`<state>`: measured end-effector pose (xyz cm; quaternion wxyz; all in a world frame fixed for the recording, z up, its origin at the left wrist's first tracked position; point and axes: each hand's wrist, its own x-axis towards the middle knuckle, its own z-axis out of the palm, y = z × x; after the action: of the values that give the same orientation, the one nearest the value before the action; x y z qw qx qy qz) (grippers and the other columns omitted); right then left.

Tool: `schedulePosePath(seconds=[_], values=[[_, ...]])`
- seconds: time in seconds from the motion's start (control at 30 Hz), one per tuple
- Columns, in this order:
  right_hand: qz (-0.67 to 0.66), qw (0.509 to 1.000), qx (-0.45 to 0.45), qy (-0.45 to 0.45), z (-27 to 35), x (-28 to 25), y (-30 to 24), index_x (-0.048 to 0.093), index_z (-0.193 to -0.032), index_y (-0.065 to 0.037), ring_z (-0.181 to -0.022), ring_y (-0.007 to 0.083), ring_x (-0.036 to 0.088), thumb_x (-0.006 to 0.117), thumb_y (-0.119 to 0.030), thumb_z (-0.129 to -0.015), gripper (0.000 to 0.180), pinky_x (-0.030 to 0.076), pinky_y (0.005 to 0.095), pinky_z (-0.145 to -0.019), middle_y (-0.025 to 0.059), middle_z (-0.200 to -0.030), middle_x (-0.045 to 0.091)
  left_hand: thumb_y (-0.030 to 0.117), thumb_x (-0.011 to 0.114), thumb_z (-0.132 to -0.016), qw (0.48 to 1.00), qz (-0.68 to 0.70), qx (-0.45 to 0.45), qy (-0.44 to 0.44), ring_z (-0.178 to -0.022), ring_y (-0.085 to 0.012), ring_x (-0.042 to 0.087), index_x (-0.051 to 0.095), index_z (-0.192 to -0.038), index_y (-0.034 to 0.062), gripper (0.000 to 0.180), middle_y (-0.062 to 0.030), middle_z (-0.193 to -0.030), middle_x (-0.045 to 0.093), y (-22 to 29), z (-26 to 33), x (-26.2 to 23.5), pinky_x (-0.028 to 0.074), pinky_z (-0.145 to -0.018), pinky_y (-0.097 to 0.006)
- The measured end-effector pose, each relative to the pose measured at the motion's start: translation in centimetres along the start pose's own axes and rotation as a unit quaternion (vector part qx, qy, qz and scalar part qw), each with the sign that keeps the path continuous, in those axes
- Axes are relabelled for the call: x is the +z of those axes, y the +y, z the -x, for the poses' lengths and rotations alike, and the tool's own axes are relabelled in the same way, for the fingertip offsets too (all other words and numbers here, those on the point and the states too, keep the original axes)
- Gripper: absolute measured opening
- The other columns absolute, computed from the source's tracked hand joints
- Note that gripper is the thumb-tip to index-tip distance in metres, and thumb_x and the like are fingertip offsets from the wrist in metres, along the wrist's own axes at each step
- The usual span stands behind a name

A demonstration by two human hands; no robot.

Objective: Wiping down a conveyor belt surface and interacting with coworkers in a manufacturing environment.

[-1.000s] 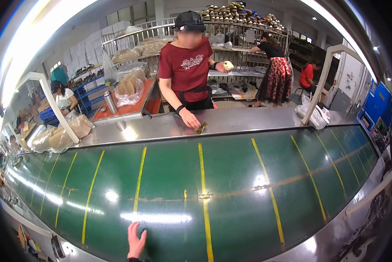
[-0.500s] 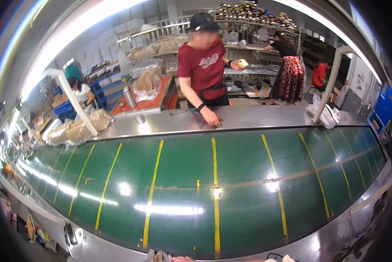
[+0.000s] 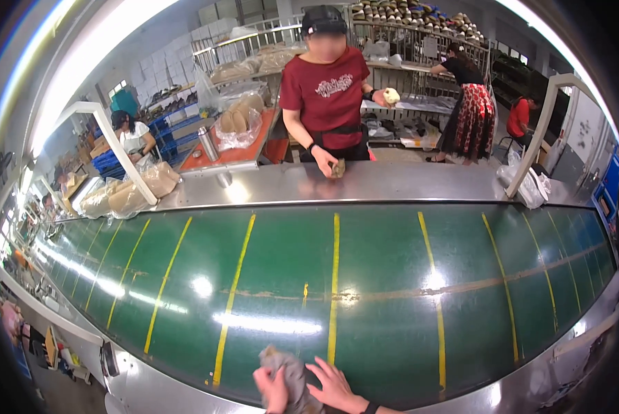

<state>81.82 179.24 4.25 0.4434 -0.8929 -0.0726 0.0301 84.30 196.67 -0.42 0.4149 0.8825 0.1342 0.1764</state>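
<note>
At the near edge of the green conveyor belt (image 3: 385, 310) my left hand (image 3: 273, 390) grips a crumpled grey-brown cloth (image 3: 293, 376), its fingers bent into the fabric. Just right of the cloth, my right hand (image 3: 333, 386) has its fingers stretched out and apart, with nothing in it. A dark band circles my right wrist. The lower end of the cloth runs out of the picture's bottom edge.
Across the belt a person in a dark red shirt (image 3: 326, 86) holds a small brown piece (image 3: 337, 168) and a pale round item (image 3: 391, 96). A metal ledge (image 3: 420, 183) runs along the far side. Plastic-wrapped bundles (image 3: 130, 193) and white frame posts (image 3: 126, 155) stand on it.
My hands and the cloth have come up from the bottom edge into fuller view. The person opposite has raised the hand with the brown piece off the ledge. The view has shifted slightly.
</note>
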Motion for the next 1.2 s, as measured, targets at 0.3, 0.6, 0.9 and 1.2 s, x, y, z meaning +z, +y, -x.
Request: schedulePosePath(seconds=[0.3, 0.6, 0.9, 1.2], values=[[0.232, 0.955, -0.138, -0.121, -2.0, -1.3, 4.3, 0.041, -0.138, -0.015, -0.132, 0.0429, 0.029, 0.070, -0.046, -0.072, 0.078, 0.025, 0.0622, -0.100, 0.0159, -0.145, 0.034, 0.014, 0.061, -0.088, 0.998, 0.037, -0.036, -0.020, -0.083, -0.0184, 0.053, 0.051, -0.088, 0.0019, 0.016, -0.0102, -0.087, 0.056, 2.8, -1.3, 1.5, 0.045, -0.073, -0.034], [0.233, 0.906, -0.331, -0.120, -18.1, 4.8, 4.8, 0.052, -0.129, -0.028, -0.132, 0.0340, 0.032, 0.069, -0.046, -0.073, 0.062, 0.029, 0.0564, -0.099, 0.0066, -0.143, 0.039, 0.009, 0.060, -0.080, 0.969, -0.214, 0.095, -0.079, -0.093, -0.0367, 0.054, 0.056, -0.096, 0.0012, 0.018, -0.0174, -0.096, 0.058, -5.7, 1.0, -8.8, 0.043, -0.084, -0.044], [0.326, 0.943, -0.016, 0.060, -23.3, -11.7, 15.9, 0.052, -0.130, -0.017, -0.127, 0.0336, 0.039, 0.067, -0.036, -0.078, 0.057, 0.034, 0.0462, -0.101, 0.0172, -0.135, 0.045, 0.012, 0.056, -0.084, 0.974, -0.201, 0.070, -0.081, -0.101, -0.0347, 0.053, 0.054, -0.106, 0.0003, 0.024, -0.0178, -0.104, 0.056, -5.9, 2.3, -10.7, 0.043, -0.090, -0.041], [0.576, 0.797, 0.082, 0.162, 10.5, -21.0, 21.0, 0.056, -0.123, -0.005, -0.105, 0.0355, 0.056, 0.053, -0.027, -0.089, 0.041, 0.045, 0.0460, -0.081, 0.0191, -0.117, 0.059, 0.016, 0.055, -0.086, 0.974, -0.193, 0.095, -0.066, -0.106, -0.0301, 0.051, 0.048, -0.115, 0.0021, 0.032, -0.0138, -0.110, 0.053, -8.1, 2.4, -8.8, 0.041, -0.092, -0.040]])
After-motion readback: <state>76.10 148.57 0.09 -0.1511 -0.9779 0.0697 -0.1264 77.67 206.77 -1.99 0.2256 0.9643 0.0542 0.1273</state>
